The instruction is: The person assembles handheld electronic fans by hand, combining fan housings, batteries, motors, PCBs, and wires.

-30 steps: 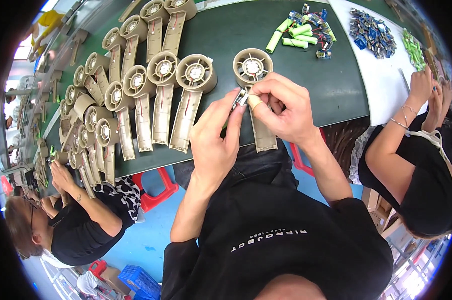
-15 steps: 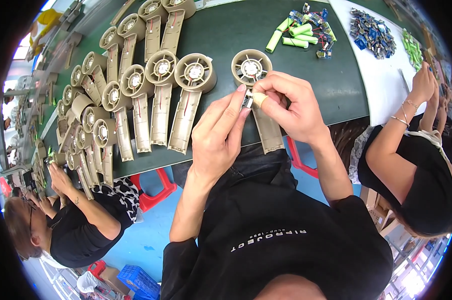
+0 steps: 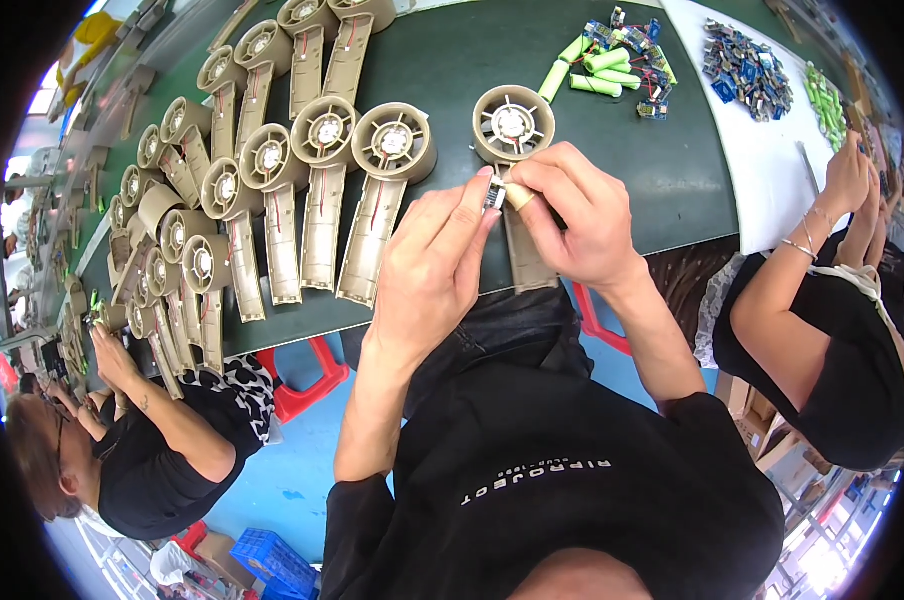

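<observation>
Over the front of the green table, my left hand [image 3: 437, 248] pinches a small black-and-silver electronic part [image 3: 494, 194] between thumb and fingers. My right hand [image 3: 577, 212] is closed beside it, its thumb in a beige finger cover [image 3: 518, 196] meeting the part's right side. Whatever the right fingertips grip is too small to make out. Right behind and beneath both hands lies a beige fan housing [image 3: 513, 124], its round end with a spoked grille and white centre facing up. Its long open handle [image 3: 532, 262] points toward me, partly hidden by my hands.
Several similar housings [image 3: 394, 142] lie in rows on the left of the green table [image 3: 452, 60]. Green battery cells with blue circuit boards [image 3: 612, 65] lie at the back right. More boards [image 3: 747, 70] are heaped on a white sheet. One person [image 3: 162, 440] sits left, another [image 3: 822, 330] right.
The fan housing has shifted slightly right and away from me. My hands stay together at the small part, with slight finger movement.
</observation>
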`<action>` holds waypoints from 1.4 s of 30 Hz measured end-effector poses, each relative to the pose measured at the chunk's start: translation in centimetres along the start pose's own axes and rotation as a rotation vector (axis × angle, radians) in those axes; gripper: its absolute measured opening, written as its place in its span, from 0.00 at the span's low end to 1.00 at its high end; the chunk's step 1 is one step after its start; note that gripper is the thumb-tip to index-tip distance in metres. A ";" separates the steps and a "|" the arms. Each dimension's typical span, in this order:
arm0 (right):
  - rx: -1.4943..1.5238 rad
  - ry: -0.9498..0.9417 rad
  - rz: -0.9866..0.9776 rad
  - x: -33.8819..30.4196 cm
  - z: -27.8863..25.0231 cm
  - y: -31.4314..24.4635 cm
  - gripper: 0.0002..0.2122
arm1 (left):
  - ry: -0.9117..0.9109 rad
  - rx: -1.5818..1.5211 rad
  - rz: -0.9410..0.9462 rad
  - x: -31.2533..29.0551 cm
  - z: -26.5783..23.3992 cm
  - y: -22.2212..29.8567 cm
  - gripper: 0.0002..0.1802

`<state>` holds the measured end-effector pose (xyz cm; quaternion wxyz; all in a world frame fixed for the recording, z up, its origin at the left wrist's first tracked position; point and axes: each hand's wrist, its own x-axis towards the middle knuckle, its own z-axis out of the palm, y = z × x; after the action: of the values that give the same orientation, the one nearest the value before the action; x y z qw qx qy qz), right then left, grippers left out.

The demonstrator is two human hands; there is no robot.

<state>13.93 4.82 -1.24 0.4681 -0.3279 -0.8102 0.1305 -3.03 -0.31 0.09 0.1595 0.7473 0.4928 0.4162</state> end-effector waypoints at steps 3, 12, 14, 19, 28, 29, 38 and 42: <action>-0.003 0.017 0.017 0.2 0.1 -0.1 0.06 | -0.033 -0.010 0.020 0.5 -0.3 -0.1 0.19; 0.059 0.049 0.056 1.0 0.3 0.1 0.07 | -0.043 -0.078 -0.091 1.1 -0.4 0.4 0.18; 0.031 0.079 0.068 0.8 0.3 -0.1 0.08 | 0.060 -0.141 -0.207 0.2 1.0 1.1 0.21; 0.160 0.234 0.292 -1.3 -0.5 0.3 0.14 | 0.047 -0.316 -0.427 0.3 0.3 3.1 0.24; 0.357 0.037 0.594 -0.6 -0.1 0.7 0.16 | 0.330 0.497 -0.525 14.3 -22.5 -13.8 0.23; 0.345 -0.037 0.619 -0.3 0.1 0.7 0.16 | 0.317 0.657 -0.552 15.5 -24.7 -18.7 0.23; 0.191 -0.060 0.747 -0.1 0.4 1.0 0.15 | 0.073 0.641 -0.726 15.0 -33.2 -41.0 0.30; 0.120 -0.083 0.796 -0.1 0.5 1.1 0.14 | 0.229 0.672 -0.813 15.5 -37.4 -41.9 0.26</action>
<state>13.96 5.63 -2.11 0.3664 -0.5824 -0.6291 0.3617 -54.92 26.17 2.67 0.0050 0.4559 0.8627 0.2190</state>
